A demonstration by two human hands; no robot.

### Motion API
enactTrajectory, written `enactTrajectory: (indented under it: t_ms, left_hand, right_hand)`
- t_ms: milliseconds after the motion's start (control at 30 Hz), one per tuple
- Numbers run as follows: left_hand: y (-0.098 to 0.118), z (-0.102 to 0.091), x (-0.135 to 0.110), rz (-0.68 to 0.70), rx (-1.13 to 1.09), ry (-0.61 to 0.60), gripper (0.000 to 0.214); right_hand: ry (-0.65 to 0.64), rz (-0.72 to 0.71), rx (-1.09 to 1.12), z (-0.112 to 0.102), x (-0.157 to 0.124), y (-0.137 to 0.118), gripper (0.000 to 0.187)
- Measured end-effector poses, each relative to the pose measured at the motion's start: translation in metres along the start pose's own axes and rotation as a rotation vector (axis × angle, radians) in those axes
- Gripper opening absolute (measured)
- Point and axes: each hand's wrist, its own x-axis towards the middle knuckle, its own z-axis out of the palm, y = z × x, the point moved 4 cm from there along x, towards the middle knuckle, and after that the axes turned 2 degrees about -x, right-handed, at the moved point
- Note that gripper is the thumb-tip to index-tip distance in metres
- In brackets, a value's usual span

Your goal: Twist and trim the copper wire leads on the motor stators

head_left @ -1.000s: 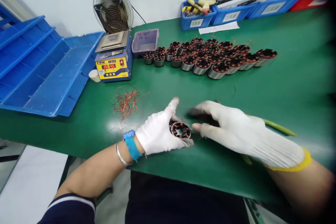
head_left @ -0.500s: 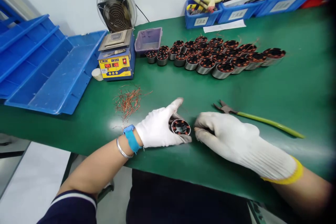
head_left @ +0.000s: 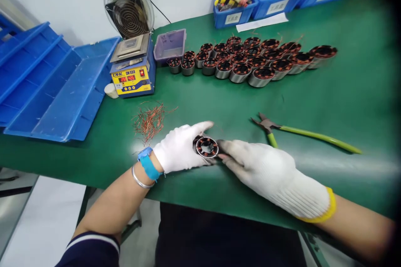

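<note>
Near the middle of the frame, just above the front edge of the green counter (head_left: pixel 200 102), the gloved left hand (head_left: pixel 177 150) has its fingers grasping a copper-wound metal ring (head_left: pixel 200 147), thumb along the upper side and fingers round the lower. That cradle leaves the ring's round face turned up towards the person, probably so that its rim can be both seen and reached. The gloved right hand (head_left: pixel 263 167) reaches from the lower right, its fingers drawn together and touching, or very nearly touching, the ring's right edge; whether they pinch anything there, I cannot tell. Just above that glove, green-handled cutters (head_left: pixel 268 124) lie with jaws parted, one handle running off to the right and the other disappearing behind the glove, so they seem placed for a quick reach. Left of the hands sits a loose heap of copper wire (head_left: pixel 149 122), perhaps set apart to keep it from under the work. An open stretch of counter separates the hands from the packed rows of wound rings (head_left: pixel 240 71) at upper centre, giving room above. Leftward is tighter: the yellow-fronted box (head_left: pixel 133 81) and blue trays (head_left: pixel 70 94) bound it, while the counter's edge runs beneath both forearms.
</note>
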Motion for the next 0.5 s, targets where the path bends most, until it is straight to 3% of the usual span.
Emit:
enactTrajectory:
  t_ms: [133, 267, 367, 500]
  left_hand:
    - [0.009, 0.003, -0.002, 0.112, -0.059, 0.079, 0.058]
    - [0.017, 0.007, -0.004, 0.157, -0.113, 0.046, 0.029]
    - [0.022, 0.008, -0.004, 0.201, -0.104, 0.012, 0.024]
    - [0.024, 0.013, -0.001, 0.271, -0.025, 0.045, 0.017]
  right_hand:
    - [-0.097, 0.02, 0.007, -0.004, 0.002, 0.002, 0.033]
    - [-0.158, 0.054, 0.197, -0.014, 0.003, 0.008, 0.031]
    - [-0.228, 0.077, 0.434, -0.019, 0.004, 0.015, 0.026]
    - [-0.299, 0.086, 0.569, -0.021, 0.003, 0.024, 0.023]
